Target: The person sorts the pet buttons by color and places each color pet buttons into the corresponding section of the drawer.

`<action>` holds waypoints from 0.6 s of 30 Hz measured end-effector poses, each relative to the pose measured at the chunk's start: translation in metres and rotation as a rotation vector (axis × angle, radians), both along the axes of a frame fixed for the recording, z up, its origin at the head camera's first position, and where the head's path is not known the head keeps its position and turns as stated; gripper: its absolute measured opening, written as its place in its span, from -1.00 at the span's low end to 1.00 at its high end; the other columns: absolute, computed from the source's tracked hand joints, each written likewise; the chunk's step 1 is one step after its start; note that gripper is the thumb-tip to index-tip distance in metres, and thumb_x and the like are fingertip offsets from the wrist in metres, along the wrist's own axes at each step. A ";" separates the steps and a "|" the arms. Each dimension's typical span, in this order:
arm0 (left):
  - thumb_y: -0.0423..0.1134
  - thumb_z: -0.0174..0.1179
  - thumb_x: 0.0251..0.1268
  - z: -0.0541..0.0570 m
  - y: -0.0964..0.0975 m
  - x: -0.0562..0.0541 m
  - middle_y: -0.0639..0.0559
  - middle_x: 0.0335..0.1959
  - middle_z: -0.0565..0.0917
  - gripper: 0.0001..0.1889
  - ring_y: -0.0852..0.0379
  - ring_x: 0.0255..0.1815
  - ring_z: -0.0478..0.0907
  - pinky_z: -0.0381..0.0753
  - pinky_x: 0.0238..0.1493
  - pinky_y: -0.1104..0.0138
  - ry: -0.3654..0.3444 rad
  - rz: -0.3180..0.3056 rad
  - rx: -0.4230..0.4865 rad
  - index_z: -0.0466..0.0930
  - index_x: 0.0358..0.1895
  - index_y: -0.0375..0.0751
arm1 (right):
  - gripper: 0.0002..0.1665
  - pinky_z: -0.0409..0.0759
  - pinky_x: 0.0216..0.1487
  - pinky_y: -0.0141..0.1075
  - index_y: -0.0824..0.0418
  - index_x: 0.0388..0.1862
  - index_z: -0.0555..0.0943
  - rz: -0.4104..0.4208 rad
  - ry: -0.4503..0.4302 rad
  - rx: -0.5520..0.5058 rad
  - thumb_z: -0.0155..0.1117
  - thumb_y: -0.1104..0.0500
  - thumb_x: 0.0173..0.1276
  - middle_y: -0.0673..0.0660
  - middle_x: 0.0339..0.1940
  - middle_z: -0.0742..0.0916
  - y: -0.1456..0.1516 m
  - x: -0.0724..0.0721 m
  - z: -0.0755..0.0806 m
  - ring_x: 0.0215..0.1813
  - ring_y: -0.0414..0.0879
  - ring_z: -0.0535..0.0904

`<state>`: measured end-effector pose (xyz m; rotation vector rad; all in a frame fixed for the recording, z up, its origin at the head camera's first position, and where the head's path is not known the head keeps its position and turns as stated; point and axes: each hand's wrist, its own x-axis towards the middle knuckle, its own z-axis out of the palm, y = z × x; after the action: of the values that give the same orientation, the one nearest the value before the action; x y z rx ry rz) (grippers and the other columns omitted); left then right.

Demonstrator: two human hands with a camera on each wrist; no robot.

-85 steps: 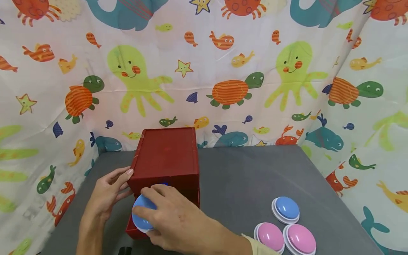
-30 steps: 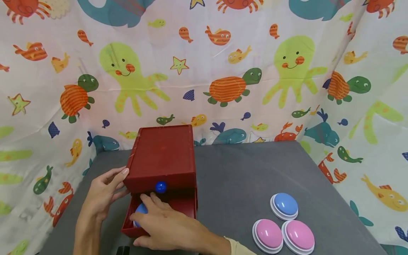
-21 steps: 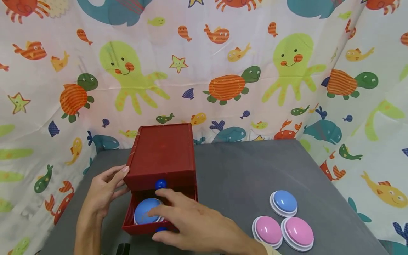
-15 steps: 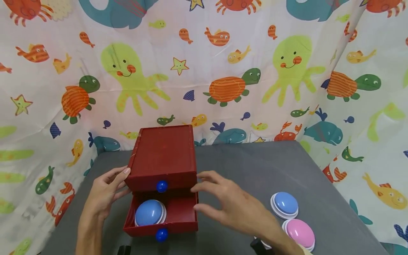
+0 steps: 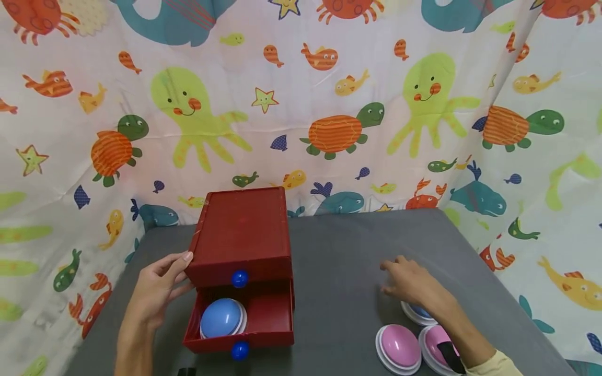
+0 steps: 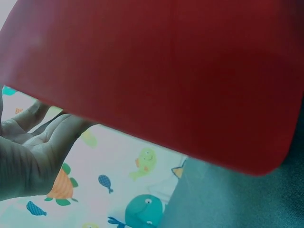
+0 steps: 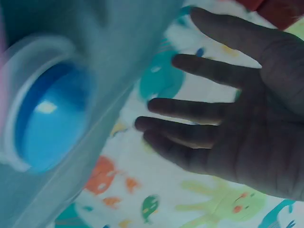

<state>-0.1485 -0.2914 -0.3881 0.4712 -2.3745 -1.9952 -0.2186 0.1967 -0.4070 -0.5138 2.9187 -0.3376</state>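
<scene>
My left hand (image 5: 157, 287) holds the front left corner of a small red drawer unit (image 5: 242, 224), its thumb at the top edge and its fingers along the side. The left wrist view shows the red side wall (image 6: 180, 85) close up. The lower drawer (image 5: 273, 313) is pulled out. In its left half sits a blue domed button (image 5: 220, 317) with a white base, tilted. My right hand (image 5: 414, 282) hovers over the table at the right, fingers extended and holding nothing. It partly covers a second blue button (image 5: 416, 312), which the right wrist view shows beside the fingers (image 7: 190, 110).
Two pink domed buttons (image 5: 400, 345) on white bases lie at the front right, one partly behind my right forearm. Blue knobs (image 5: 240, 278) mark both drawer fronts. A curtain with sea animals (image 5: 282, 68) hangs behind the grey table (image 5: 338, 261).
My right hand has lowered the blue button into the lower drawer, let go and moved right toward the other buttons. My left hand stays at the drawer unit's corner.
</scene>
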 end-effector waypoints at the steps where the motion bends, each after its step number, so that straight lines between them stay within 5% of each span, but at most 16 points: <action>1: 0.26 0.19 0.47 0.000 -0.001 0.002 -0.21 0.48 0.44 -0.32 0.47 -0.02 0.71 0.81 0.04 0.28 -0.007 0.002 -0.003 0.52 0.40 -0.18 | -0.35 0.76 -0.03 0.17 0.20 0.21 0.67 -0.006 -0.026 0.028 0.67 0.10 0.14 0.33 0.04 0.68 0.005 -0.002 -0.005 0.04 0.23 0.65; 6: 0.22 0.13 0.54 -0.003 -0.003 0.005 -0.23 0.49 0.42 -0.34 0.38 0.05 0.71 0.82 0.03 0.26 0.000 -0.025 -0.031 0.46 0.43 -0.21 | -0.16 0.62 0.11 0.43 0.13 0.33 0.59 -0.037 -0.152 0.128 0.72 0.11 0.03 0.38 0.16 0.64 0.023 -0.006 -0.024 0.20 0.42 0.58; 13: 0.20 0.07 0.58 0.000 0.002 0.002 -0.28 0.59 0.32 -0.27 -0.33 0.46 0.52 0.79 0.12 0.21 0.043 -0.103 -0.084 0.25 0.57 -0.21 | -0.14 0.67 0.09 0.33 0.13 0.30 0.59 -0.085 -0.253 0.161 0.74 0.25 -0.05 0.32 0.18 0.68 0.040 -0.008 -0.037 0.21 0.33 0.60; 18: 0.17 0.01 0.63 0.001 -0.001 -0.001 -0.28 0.56 0.35 -0.32 0.05 0.31 0.69 0.80 0.10 0.20 0.084 -0.122 -0.085 0.28 0.55 -0.23 | -0.07 0.71 0.02 0.30 0.04 0.32 0.58 -0.131 -0.336 0.155 0.75 0.28 -0.10 0.26 0.19 0.65 0.044 -0.011 -0.038 0.16 0.23 0.59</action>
<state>-0.1493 -0.2923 -0.3866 0.2415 -2.4802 -1.9081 -0.2300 0.2411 -0.4448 -0.2180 2.6276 -0.1894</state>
